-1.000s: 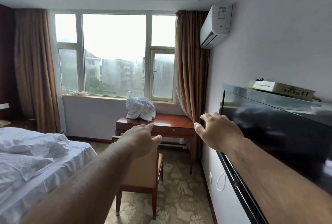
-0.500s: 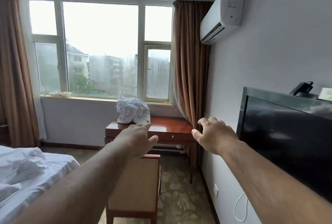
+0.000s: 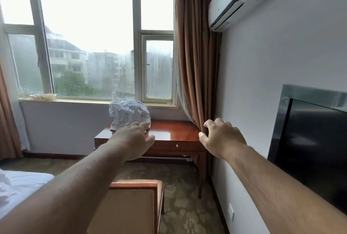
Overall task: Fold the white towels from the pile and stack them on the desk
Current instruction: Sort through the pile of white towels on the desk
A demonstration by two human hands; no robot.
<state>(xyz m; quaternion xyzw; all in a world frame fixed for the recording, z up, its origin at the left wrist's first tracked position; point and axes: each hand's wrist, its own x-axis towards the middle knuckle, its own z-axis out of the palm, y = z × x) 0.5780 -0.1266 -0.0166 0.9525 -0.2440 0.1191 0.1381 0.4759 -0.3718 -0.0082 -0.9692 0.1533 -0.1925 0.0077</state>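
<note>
A crumpled pile of white towels [image 3: 129,112] lies on the left rear part of a glossy red-brown wooden desk [image 3: 174,132] under the window. Both my arms stretch forward in the air, well short of the desk. My left hand [image 3: 134,139] hangs in front of the pile as seen from here, fingers relaxed, holding nothing. My right hand [image 3: 221,138] floats beside the desk's right end, fingers loosely curled and empty.
A wooden chair with a tan back [image 3: 131,207] stands between me and the desk. A bed with white sheets [image 3: 20,186] is at the lower left. A dark TV [image 3: 311,145] hangs on the right wall, with a brown curtain [image 3: 197,55] in the corner.
The view has moved closer to the desk and chair; the desk and towel pile look larger. Both hands stay stretched forward, empty, in much the same pose.
</note>
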